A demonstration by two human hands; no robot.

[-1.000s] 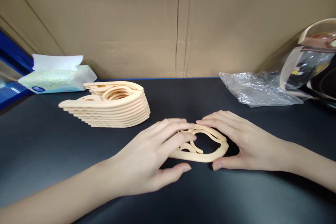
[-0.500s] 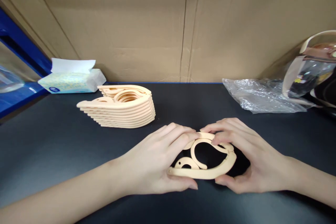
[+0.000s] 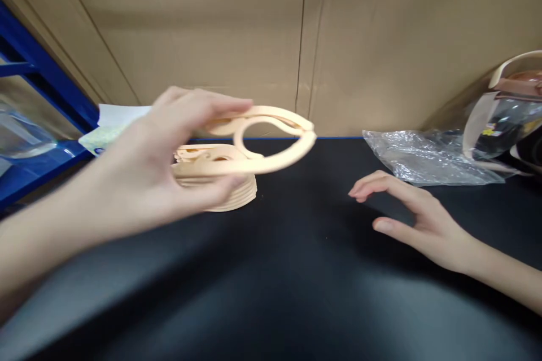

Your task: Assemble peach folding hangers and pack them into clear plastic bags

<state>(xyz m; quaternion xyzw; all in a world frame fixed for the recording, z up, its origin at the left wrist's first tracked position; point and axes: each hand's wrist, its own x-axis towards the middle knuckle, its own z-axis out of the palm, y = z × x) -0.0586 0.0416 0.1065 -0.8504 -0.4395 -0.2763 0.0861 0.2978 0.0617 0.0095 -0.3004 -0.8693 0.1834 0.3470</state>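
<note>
A cream folding hanger (image 3: pixel 284 157), folded into a loop with its hook curled inside, is gripped by my left hand (image 3: pixel 156 163) between the fingers above and the thumb below. It is held up in front of a stack of similar folded hangers (image 3: pixel 237 198) on the dark table, hiding much of that stack. My right hand (image 3: pixel 417 220) hovers over the right part of the table, holding nothing, its thumb and fingers apart.
Behind my left hand stands a tissue pack (image 3: pixel 121 118), partly covered. A crumpled clear plastic bag (image 3: pixel 423 158) lies at the back right beside a clear bottle with a strap (image 3: pixel 508 118). A blue metal frame (image 3: pixel 46 101) borders the left, and cardboard (image 3: pixel 203 39) lines the back.
My left hand has lifted the folded hanger from the table's front and carried it up and left to the stack. My right hand has let go and moved slightly right.
</note>
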